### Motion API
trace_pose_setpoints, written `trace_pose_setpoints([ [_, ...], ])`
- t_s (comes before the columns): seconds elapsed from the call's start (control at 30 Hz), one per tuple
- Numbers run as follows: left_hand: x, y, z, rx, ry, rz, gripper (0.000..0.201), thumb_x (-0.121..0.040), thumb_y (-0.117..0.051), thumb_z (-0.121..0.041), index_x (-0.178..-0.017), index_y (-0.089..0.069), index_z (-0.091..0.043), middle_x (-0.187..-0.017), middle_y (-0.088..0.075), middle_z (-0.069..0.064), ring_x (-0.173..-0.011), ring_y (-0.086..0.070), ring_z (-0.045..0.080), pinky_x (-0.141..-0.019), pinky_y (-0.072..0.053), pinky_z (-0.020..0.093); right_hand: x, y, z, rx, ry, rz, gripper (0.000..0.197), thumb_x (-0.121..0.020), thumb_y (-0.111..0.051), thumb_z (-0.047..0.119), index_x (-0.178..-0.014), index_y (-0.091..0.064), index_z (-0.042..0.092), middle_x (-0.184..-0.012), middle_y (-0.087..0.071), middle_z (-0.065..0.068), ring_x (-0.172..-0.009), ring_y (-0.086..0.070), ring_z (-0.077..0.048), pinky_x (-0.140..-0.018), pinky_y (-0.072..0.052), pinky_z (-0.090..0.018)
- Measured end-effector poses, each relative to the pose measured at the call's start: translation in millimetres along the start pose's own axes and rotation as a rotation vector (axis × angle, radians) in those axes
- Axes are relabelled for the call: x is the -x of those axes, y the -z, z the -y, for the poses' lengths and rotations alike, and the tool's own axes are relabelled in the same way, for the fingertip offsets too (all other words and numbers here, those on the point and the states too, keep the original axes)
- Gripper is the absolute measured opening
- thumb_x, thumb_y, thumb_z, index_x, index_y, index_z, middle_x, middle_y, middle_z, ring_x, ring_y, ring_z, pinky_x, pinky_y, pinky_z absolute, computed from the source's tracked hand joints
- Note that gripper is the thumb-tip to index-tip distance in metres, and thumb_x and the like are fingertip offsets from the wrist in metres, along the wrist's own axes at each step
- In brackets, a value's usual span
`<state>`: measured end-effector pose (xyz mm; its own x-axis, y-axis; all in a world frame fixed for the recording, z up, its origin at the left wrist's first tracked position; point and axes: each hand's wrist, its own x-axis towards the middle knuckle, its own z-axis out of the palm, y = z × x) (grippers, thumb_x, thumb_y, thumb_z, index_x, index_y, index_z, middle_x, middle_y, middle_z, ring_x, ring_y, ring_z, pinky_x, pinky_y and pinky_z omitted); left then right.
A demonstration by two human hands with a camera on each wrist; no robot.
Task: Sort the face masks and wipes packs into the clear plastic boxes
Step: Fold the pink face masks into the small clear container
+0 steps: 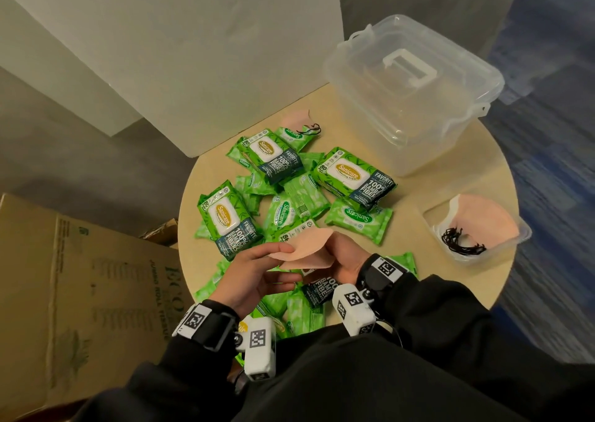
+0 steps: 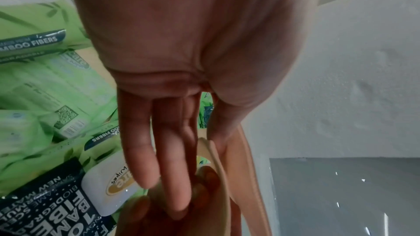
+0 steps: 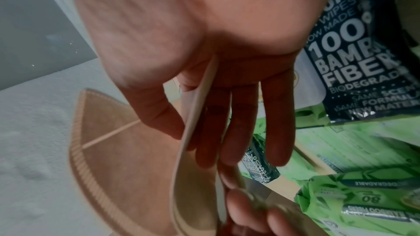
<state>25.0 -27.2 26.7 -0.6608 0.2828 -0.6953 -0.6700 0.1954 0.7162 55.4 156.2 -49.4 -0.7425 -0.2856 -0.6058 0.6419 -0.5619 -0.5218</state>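
While masks (image 1: pixel 483 220) fill the small box (image 1: pixel 523 238), the lidded box (image 1: pixel 415 99) holds nothing.

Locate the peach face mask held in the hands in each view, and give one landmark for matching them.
Head: face mask at lower centre, between the left hand and right hand.
Left wrist: a thin strip at lower centre-right, below the thumb.
Right wrist: lower left, pinched at its edge.
Shared landmark: the dark "BAMBOO FIBERS" wipes pack.
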Motion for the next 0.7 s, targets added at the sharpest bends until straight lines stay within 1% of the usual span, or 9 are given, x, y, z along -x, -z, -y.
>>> trace_pose_setpoints([
  [0.07,-2,1,1,0.039,-0.032,-0.027,0.025,-0.097,-0.055,0.007,-0.097,-0.077,-0.006,-0.094,-0.072,0.018,-0.072,-0.075,0.031,-0.066,-0.065,0.035,-1,0,1,0.012,0.016,-0.025,0.035,-0.094,-0.053,0.038,-0.11,-0.072,0.014,-0.1,-0.073,-0.01,-0.085,-0.066,-0.028,-0.062,-0.057,-0.04],
  [0.13,-6,1,2,0.076,-0.079,-0.06,0.026,-0.095,-0.057,0.01,-0.09,-0.079,-0.005,-0.095,-0.072,0.019,-0.072,-0.074,0.025,-0.065,-0.064,0.031,-2,1,1,-0.019,0.036,-0.029,0.043,-0.082,-0.062,0.038,-0.117,-0.072,0.013,-0.105,-0.072,-0.013,-0.088,-0.067,-0.029,-0.057,-0.057,-0.039],
  [0.2,-10,3,1,0.131,-0.141,-0.115,0.022,-0.094,-0.058,0.01,-0.093,-0.078,-0.001,-0.099,-0.075,0.019,-0.076,-0.075,0.023,-0.066,-0.063,0.028,-3,2,2,-0.131,0.073,-0.027,0.048,-0.082,-0.069,0.041,-0.12,-0.07,0.012,-0.104,-0.069,-0.014,-0.084,-0.067,-0.026,-0.055,-0.058,-0.039],
  [0.27,-14,4,1,0.157,-0.223,-0.176,0.019,-0.095,-0.058,0.009,-0.101,-0.076,0.002,-0.104,-0.077,0.018,-0.083,-0.075,0.024,-0.069,-0.063,0.027,-3,3,2,-0.303,0.091,0.006,0.055,-0.084,-0.065,0.051,-0.123,-0.067,0.012,-0.101,-0.069,-0.012,-0.087,-0.067,-0.025,-0.062,-0.06,-0.042],
  [0.37,-16,3,1,0.072,-0.306,-0.255,0.023,-0.096,-0.058,0.009,-0.104,-0.077,-0.001,-0.11,-0.077,0.015,-0.093,-0.075,0.03,-0.08,-0.064,0.032,-2,-2,1,-0.383,0.143,0.083,0.066,-0.082,-0.07,0.053,-0.133,-0.063,0.012,-0.117,-0.071,-0.011,-0.105,-0.067,-0.027,-0.077,-0.06,-0.049],
  [0.43,-13,-1,1,-0.023,-0.335,-0.256,0.026,-0.096,-0.058,0.008,-0.105,-0.079,-0.004,-0.11,-0.078,0.012,-0.093,-0.075,0.03,-0.084,-0.063,0.035,-4,-11,-1,-0.343,0.209,0.037,0.05,-0.085,-0.076,0.032,-0.128,-0.065,0.01,-0.118,-0.071,-0.014,-0.105,-0.069,-0.029,-0.077,-0.061,-0.048],
  [0.53,-7,-7,0,-0.158,-0.328,-0.199,0.036,-0.094,-0.054,0.012,-0.105,-0.081,-0.011,-0.107,-0.079,0.009,-0.094,-0.076,0.031,-0.084,-0.06,0.037,-7,-20,1,-0.281,0.317,-0.22,0.018,-0.09,-0.071,0.005,-0.108,-0.071,0.006,-0.108,-0.073,-0.019,-0.097,-0.07,-0.032,-0.077,-0.06,-0.046],
  [0.63,-8,3,-5,-0.244,-0.403,-0.341,0.046,-0.089,-0.049,0.011,-0.1,-0.083,-0.019,-0.106,-0.079,0.005,-0.092,-0.076,0.026,-0.073,-0.058,0.024,-6,-10,9,-0.154,0.333,-0.266,0.01,-0.091,-0.07,0.002,-0.1,-0.072,0.004,-0.101,-0.073,-0.018,-0.089,-0.069,-0.029,-0.077,-0.058,-0.043],
  [0.7,-10,17,-13,-0.362,-0.534,-0.454,0.035,-0.09,-0.061,-0.007,-0.106,-0.081,-0.031,-0.113,-0.077,0.001,-0.095,-0.073,0.016,-0.079,-0.057,0.027,-1,-2,16,0.087,0.311,-0.217,0.007,-0.091,-0.071,0.003,-0.098,-0.072,0.004,-0.097,-0.073,-0.015,-0.087,-0.068,-0.025,-0.072,-0.058,-0.039],
])
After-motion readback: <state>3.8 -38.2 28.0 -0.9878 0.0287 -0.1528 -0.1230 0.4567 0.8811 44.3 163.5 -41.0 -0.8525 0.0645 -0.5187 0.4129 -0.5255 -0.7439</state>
